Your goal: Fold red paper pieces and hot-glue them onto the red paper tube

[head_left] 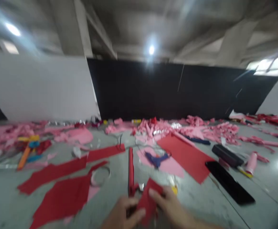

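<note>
Both of my hands are at the bottom centre, holding a small red piece of paper or felt (149, 202) between them. My left hand (123, 213) pinches its lower left side with thumb and fingers. My right hand (170, 203) grips its right side, thumb lying on the front face. Just beyond stands a narrow rolled red strip (131, 168), its near end close to my left hand. A yellow item (174, 190), partly covered, shows behind my right hand. The view is slightly blurred.
Cut red sheets (65, 197) lie left, beside a tape-like ring (100, 176). Ahead is a dark blue tool, apparently a glue gun (156, 159), on pink sheet. A large red sheet (186, 156) and black phone (229, 183) lie right. Pink scraps (150, 128) line the back.
</note>
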A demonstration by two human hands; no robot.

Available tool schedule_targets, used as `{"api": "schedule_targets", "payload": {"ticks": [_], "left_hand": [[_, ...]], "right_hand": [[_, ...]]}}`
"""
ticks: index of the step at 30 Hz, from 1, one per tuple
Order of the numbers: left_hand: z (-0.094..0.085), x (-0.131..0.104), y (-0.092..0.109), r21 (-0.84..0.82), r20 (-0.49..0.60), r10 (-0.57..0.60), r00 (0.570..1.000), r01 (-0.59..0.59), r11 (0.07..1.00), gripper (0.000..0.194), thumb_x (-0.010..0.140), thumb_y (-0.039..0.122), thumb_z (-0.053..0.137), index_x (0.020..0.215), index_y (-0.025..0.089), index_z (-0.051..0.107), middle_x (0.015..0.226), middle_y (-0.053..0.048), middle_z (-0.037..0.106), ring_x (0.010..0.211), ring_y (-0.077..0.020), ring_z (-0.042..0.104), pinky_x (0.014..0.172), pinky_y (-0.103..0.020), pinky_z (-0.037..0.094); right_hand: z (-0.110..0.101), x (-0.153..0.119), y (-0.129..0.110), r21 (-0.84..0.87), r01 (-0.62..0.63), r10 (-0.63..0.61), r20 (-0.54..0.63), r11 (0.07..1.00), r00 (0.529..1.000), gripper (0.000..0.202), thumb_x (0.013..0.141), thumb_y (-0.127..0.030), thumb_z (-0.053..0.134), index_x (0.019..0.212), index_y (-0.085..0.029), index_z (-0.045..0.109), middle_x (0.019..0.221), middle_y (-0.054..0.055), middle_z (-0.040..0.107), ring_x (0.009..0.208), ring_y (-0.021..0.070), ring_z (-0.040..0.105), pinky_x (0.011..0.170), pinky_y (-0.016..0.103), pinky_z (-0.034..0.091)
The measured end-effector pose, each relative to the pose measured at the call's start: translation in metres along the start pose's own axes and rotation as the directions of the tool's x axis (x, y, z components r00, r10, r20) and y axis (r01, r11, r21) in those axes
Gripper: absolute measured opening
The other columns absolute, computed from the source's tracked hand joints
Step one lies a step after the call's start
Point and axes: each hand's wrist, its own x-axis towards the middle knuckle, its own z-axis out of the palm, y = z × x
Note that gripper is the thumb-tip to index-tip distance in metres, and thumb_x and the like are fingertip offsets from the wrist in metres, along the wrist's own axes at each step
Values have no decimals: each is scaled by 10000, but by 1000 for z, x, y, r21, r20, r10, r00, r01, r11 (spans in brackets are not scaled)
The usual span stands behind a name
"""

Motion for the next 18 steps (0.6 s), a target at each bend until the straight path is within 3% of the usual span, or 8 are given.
{"api": "schedule_targets", "payload": {"ticks": [1, 3, 6, 11, 14, 18], "left_hand": [[4, -6, 6, -92, 23, -55, 998, 57, 994, 426, 995, 581, 607, 916, 229, 832, 801, -44, 726, 746, -206, 657, 677, -314, 502], [4, -10, 16, -218, -17, -138, 990, 131, 967, 410, 1027, 525, 612, 878, 181, 778, 760, -21, 696, 681, -141, 590, 642, -257, 451], [-2, -5, 19, -336, 13, -158, 987, 153, 929, 382, 1011, 460, 663, 774, 161, 688, 618, 33, 576, 556, -88, 494, 543, -210, 376], [-6, -7, 19, -461, 88, -201, 976, 219, 860, 341, 1000, 399, 672, 761, 157, 702, 604, 23, 613, 505, -74, 508, 482, -182, 379], [-8, -6, 18, -450, 125, -208, 970, 242, 859, 341, 998, 398, 668, 770, 157, 741, 641, 0, 662, 520, -79, 546, 484, -178, 401], [-11, -3, 16, -449, 124, -212, 969, 245, 859, 322, 984, 366, 664, 750, 167, 760, 555, 28, 590, 485, -74, 512, 457, -174, 356]], "right_hand": [[-3, -6, 0, 14, -67, 66, 47, 998, 997, 603, 804, -825, 699, 615, -253, 695, 540, 49, 650, 488, 232, 617, 488, 370, 532], [-7, -10, -2, 38, -179, 172, 142, 983, 975, 595, 778, -785, 784, 620, -216, 706, 586, 44, 681, 559, 190, 644, 585, 316, 571], [-11, -9, -5, 102, -180, 148, 259, 978, 954, 433, 860, -599, 843, 780, -176, 792, 647, 47, 744, 529, 150, 635, 557, 267, 554], [-14, -16, -1, 181, -173, 139, 186, 968, 973, 216, 1001, -377, 782, 900, -194, 838, 713, 44, 795, 609, 167, 738, 615, 261, 611], [-18, -22, 4, 168, -139, 110, 170, 976, 979, 214, 1054, -334, 718, 950, -199, 848, 779, 55, 813, 660, 182, 765, 637, 285, 628], [-19, -25, 4, 110, -106, 82, 207, 988, 975, 197, 1063, -321, 703, 985, -212, 848, 851, 63, 826, 695, 199, 765, 654, 320, 638]]}}
